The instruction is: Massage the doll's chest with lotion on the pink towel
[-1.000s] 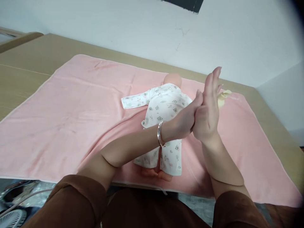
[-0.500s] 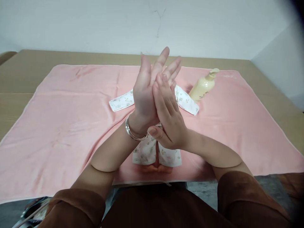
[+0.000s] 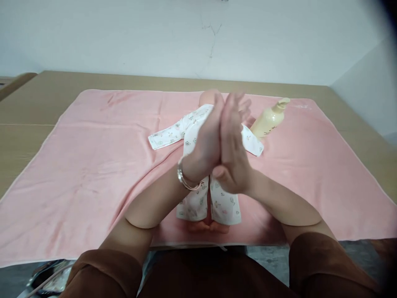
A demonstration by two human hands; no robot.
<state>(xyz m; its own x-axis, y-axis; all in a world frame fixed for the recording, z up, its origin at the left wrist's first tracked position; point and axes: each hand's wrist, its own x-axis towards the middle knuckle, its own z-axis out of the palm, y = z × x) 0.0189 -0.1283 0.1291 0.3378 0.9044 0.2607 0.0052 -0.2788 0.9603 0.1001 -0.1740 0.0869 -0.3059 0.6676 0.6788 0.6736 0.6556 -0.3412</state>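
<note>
My left hand [image 3: 208, 142], with silver bangles [image 3: 182, 176] on its wrist, is pressed palm to palm against my right hand [image 3: 234, 151]. Both have their fingers stretched out and pointing up, slightly blurred at the tips; no object shows between the palms. Behind and below them a baby doll [image 3: 207, 98] lies on its back, its feet toward me. It wears a white printed outfit [image 3: 192, 203] with long sleeves and legs. My hands hide most of the doll's head and chest. A pale yellow pump bottle [image 3: 269, 120] leans or lies beside the doll's sleeve on the right.
A pink blanket [image 3: 102, 165] covers most of the wooden table [image 3: 62, 87] and hangs at its front edge. A white wall [image 3: 139, 37] stands behind. At the far left is a wooden chair back [image 3: 21, 82]. A dark bag-like item [image 3: 49, 277] sits at lower left.
My palms have turned to face each other edge-on, and the left hand's spread fingers have come together with the right's. The view has shifted slightly, showing more of the doll.
</note>
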